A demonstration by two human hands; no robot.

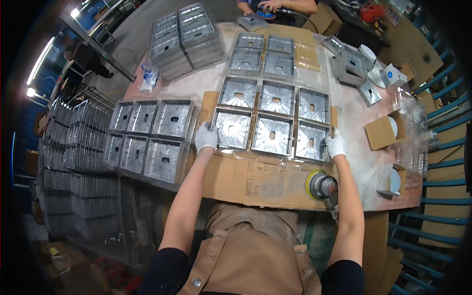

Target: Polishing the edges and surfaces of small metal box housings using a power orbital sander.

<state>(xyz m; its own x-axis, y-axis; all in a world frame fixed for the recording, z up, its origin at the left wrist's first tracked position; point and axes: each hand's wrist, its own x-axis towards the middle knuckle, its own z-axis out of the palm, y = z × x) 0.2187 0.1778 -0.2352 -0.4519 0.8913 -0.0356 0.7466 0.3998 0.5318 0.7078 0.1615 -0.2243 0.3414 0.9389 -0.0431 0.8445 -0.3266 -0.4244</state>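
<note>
My left hand (206, 137), in a white glove, grips the left edge of a shiny square metal tray (231, 129) with a hole in its middle. At the other end of the same near row, my right hand (336, 144), gloved too, has its fingers on the right edge of another such tray (311, 142). A third tray (272, 135) lies between these two. Behind them is a second row of matching trays (277, 97). All rest on a flattened cardboard sheet (236, 179). Near my right forearm a round yellow-rimmed power sander (321, 186) lies on the cardboard.
More metal trays (172, 119) stand on the left, with a taller stack (184, 42) behind. Across the table a person's hand (271, 6) holds a blue disc sander (266, 14). Open cardboard boxes (381, 133) and loose metal parts (351, 64) lie at the right.
</note>
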